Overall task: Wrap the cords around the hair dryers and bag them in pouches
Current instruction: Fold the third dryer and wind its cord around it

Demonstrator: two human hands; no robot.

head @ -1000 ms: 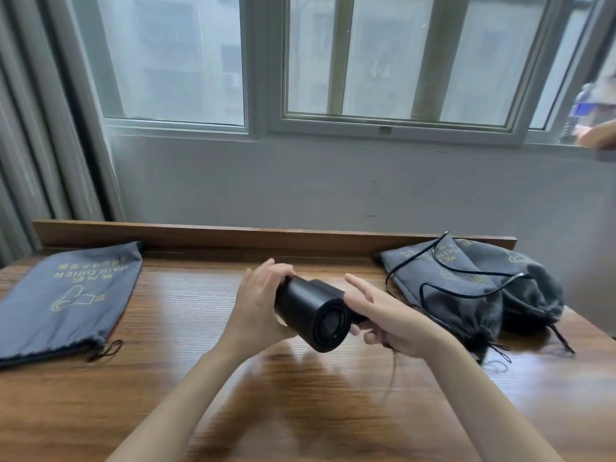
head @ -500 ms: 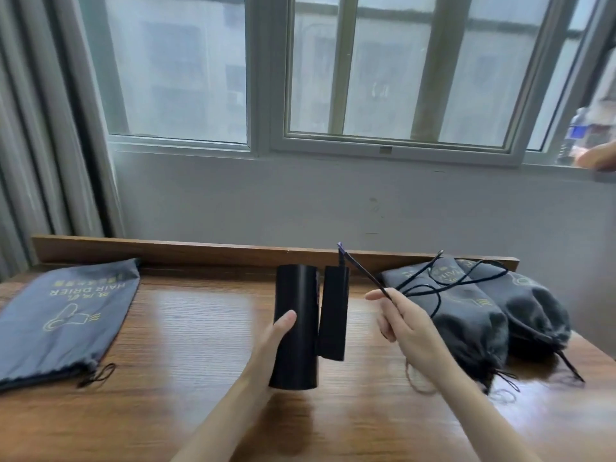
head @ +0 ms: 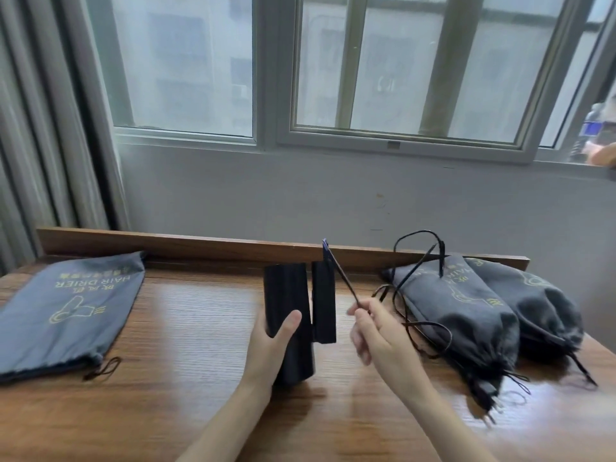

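A black hair dryer (head: pixel 289 305) stands upright on the wooden table, its folded handle (head: pixel 324 305) hanging alongside the barrel. My left hand (head: pixel 270 345) grips the barrel from the front. My right hand (head: pixel 375 331) pinches the black cord (head: pixel 340 278) just right of the handle, pulling it taut from the handle's top. The rest of the cord (head: pixel 416 288) loops loosely over a filled grey pouch (head: pixel 456 315) on the right. A flat empty grey pouch (head: pixel 66 311) lies at the left.
A second filled grey pouch (head: pixel 533 311) lies behind the first at the right edge. A raised wooden ledge (head: pixel 186 243) runs along the table's back below the window wall. Curtains hang at the left. Another person's hand and a bottle show at the far right sill.
The dryer went from lying sideways between both hands to standing upright. My right hand let go of the barrel and took the cord, then drew it slightly lower and nearer the handle.
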